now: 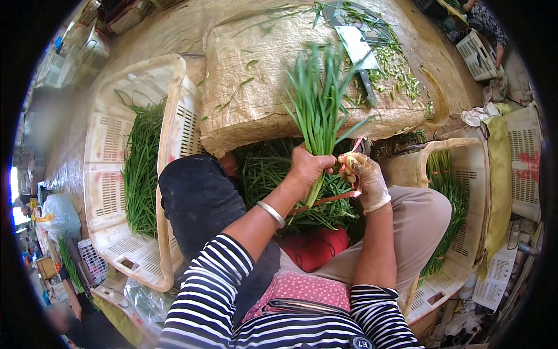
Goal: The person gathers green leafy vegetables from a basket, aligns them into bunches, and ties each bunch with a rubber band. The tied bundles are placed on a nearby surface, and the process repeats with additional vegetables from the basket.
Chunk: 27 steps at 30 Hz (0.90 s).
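Note:
My left hand [307, 168], bare and with a bangle at the wrist, grips a bunch of garlic chives [318, 102] around its lower stalks. The leaves fan away from me over the front edge of a covered work surface [244, 96]. My right hand [365, 174] wears a thin, stained glove and pinches a reddish tie strip [335, 199] just right of the bunch. Part of that strip runs back towards the stalk ends; the fingers hide some of it. Loose chives [266, 174] lie in a heap below my hands, between my knees.
A cleaver [356, 46] lies on the work surface among chopped stalk ends [399, 72]. To my left stands a plastic crate [107, 174] of loose chives; to my right, another crate [464, 261] holds tied bunches [439, 165]. Another person's arm [499, 54] shows at the far right.

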Available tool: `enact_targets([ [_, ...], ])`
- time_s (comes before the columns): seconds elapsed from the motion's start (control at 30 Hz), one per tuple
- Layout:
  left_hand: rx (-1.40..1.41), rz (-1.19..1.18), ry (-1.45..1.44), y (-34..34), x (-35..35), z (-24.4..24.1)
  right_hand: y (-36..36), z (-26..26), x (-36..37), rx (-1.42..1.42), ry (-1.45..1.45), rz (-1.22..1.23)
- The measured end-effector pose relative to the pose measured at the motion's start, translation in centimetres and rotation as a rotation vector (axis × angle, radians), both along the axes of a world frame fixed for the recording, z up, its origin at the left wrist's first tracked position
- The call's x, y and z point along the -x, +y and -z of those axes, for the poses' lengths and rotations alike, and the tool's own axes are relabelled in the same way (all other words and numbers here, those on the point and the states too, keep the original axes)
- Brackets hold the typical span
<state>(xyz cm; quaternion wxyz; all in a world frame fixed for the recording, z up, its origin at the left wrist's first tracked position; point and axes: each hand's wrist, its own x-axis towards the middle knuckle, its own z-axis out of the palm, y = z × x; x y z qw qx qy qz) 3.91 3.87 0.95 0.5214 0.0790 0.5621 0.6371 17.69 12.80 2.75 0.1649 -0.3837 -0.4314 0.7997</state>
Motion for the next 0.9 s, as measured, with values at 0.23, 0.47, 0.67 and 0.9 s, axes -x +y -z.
enact_targets([
  [0.23,-0.121,0.153,-0.145,0.2,0.3,-0.9,0.1,-0.6,-0.1,0.128,0.132,0.011],
  [0.47,-0.201,0.114,-0.095,0.1,0.2,-0.5,0.3,-0.1,-0.3,0.176,0.081,-0.009],
  [0.67,-0.136,-0.031,0.007,0.2,0.9,-1.7,-0.6,-0.3,0.6,-0.168,-0.097,0.111],
  [0.9,-0.12,-0.054,0.093,-1.7,2.7,-5.2,-3.5,-2.2,1.1,-0.013,-0.086,-0.11],
])
